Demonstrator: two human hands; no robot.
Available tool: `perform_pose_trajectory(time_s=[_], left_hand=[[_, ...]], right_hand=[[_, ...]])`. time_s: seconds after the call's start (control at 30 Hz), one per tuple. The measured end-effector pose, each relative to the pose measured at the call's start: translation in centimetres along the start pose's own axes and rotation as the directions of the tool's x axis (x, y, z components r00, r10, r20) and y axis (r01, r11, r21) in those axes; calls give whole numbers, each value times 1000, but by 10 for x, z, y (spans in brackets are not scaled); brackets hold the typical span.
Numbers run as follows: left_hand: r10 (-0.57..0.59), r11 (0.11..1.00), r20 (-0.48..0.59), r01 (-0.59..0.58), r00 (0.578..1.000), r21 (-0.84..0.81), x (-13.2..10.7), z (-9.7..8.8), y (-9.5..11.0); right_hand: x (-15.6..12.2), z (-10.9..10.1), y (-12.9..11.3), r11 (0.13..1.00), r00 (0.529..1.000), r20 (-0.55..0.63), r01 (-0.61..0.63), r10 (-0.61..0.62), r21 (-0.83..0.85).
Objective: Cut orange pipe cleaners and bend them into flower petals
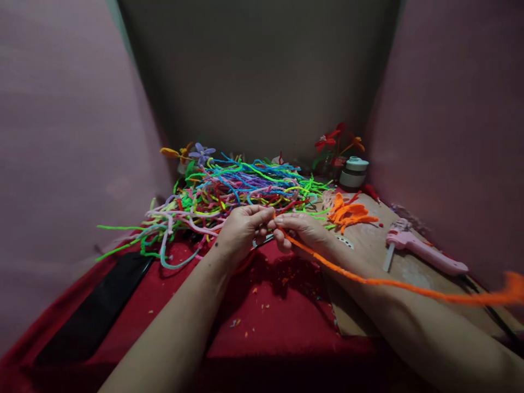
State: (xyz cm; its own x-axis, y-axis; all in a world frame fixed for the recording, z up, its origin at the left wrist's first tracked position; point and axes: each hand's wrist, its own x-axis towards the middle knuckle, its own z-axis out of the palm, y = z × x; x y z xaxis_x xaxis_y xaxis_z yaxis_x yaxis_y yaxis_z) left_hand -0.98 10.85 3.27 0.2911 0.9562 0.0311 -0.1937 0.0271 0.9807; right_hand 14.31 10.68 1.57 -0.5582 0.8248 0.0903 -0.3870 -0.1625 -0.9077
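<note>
My left hand (241,226) and my right hand (301,229) meet over the red cloth (266,305), fingers pinched together. Both are closed on one end of a long orange pipe cleaner (393,284), which trails along my right forearm to the right edge of the view. A thin metal tool (262,240) shows just under my left fingers; I cannot make out whether a hand holds it. Right behind the hands lies a big tangled heap of pipe cleaners (229,191) in several colours.
Bent orange pieces (347,213) lie on a wooden board (380,262) at right, beside a pink glue gun (421,251). At the back stand a small lidded jar (354,172) and pipe-cleaner flowers (333,139). A black flat object (98,305) lies at left. Orange scraps dot the cloth.
</note>
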Motion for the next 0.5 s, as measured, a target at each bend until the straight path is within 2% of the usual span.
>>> perform_pose_trajectory(time_s=[0.1, 0.2, 0.37, 0.5], left_hand=[[-33, 999, 46, 34, 998, -37, -1, -1, 2], [-55, 998, 55, 57, 997, -33, -2, -2, 5], [-4, 996, 40, 0, 999, 92, -3, -2, 7], [4, 992, 27, -7, 1000, 123, -3, -4, 8]], right_hand=[[1, -2, 0, 998, 999, 32, 0, -2, 60], [0, -2, 0, 998, 1000, 9, 14, -15, 60], [1, -3, 1, 995, 996, -44, 70, -74, -74], [2, -1, 2, 990, 991, -103, 78, -91, -120]])
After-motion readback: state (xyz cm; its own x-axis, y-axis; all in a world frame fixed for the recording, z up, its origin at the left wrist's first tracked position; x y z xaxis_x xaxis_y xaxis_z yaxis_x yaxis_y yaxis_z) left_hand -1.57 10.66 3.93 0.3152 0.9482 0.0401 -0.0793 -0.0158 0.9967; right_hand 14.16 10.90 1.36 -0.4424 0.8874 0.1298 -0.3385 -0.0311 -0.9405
